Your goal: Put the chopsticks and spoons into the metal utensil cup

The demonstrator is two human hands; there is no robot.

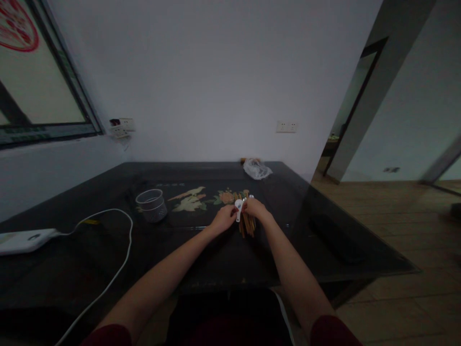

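Near the middle of the table, a white spoon points its short handle toward me. My left hand is closed, its fingertips pinching the spoon's left side. My right hand comes in from the other side with fingers bent together over a bundle of wooden chopsticks. Small white and shiny bits show by the right fingers, but what they grip is mostly hidden. The chopsticks lie on the tabletop under both hands, roughly lengthwise to me, their upper parts partly covered.
A clear plastic cup-shaped container stands left on the dark table. A crumpled plastic bag lies at the back. Far left, a white device trails a white cable. A dark flat object lies right.
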